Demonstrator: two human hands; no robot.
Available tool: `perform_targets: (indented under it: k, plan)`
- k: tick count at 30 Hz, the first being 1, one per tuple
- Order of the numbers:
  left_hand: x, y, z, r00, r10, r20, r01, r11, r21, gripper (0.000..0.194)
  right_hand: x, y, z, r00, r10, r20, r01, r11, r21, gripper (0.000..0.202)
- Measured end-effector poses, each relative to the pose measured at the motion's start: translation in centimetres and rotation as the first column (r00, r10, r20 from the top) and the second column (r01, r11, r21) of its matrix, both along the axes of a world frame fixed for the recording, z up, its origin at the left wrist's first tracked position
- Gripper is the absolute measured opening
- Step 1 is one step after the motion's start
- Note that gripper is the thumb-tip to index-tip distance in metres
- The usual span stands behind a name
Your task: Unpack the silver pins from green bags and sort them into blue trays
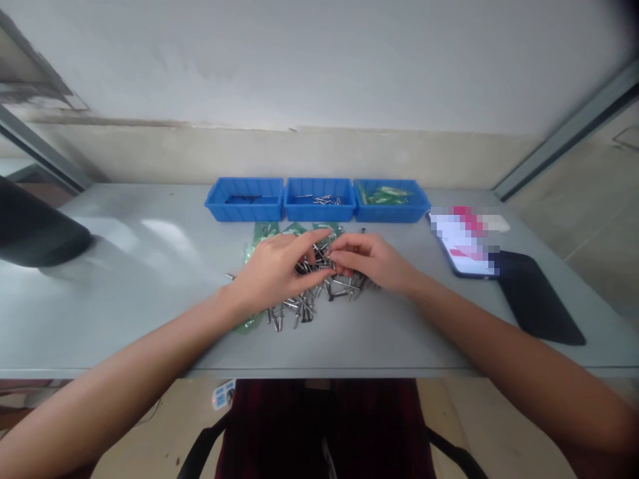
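A mixed pile of silver blind rivets [298, 307], dark screws [306, 315] and small green packets [266, 230] lies on the grey table. My left hand [277, 266] rests over the pile's left part, thumb and fingers apart around some rivets. At the pile's right side, my right hand [367, 258] has its thumb and fingertips pinched together beside the left fingertips. A small shiny bit shows at this pinch, too blurred to name. Both palms are turned away, and part of the pile is hidden under the hands.
Behind the pile stand three blue bins: the left bin [244, 211] with dark screws, the middle bin [320, 212] with rivets, the right bin [392, 213] with green packets. A lit phone [462, 249] and a black flat case [542, 296] lie right; a dark cylinder [42, 226] stands left.
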State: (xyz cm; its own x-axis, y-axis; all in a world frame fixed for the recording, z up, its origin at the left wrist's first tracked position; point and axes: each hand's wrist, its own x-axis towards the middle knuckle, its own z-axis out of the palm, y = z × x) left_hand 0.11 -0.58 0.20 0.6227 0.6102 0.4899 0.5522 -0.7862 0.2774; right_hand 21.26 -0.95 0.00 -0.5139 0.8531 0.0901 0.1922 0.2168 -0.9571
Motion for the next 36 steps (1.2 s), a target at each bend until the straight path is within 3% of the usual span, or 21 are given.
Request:
perform_targets:
  k: [19,25,36]
  plan:
    - [0.0,0.21,-0.34,0.999,-0.036,0.031,0.034,0.997,0.071,0.047,-0.02,0.13,-0.01,1.0,0.011,-0.013,-0.012,1.0,-0.017,0.021]
    - [0.03,0.17,-0.34,0.999,-0.015,0.028,0.014,0.999,0.05,0.047,-0.11,-0.03,-0.05,0.998,-0.058,0.001,0.058,0.998,-0.001,0.021]
    - [0.0,0.16,-0.24,1.0,-0.009,0.017,0.009,0.999,0.032,0.047,-0.13,-0.01,-0.24,0.998,-0.048,0.031,0.047,0.999,0.011,0.022]
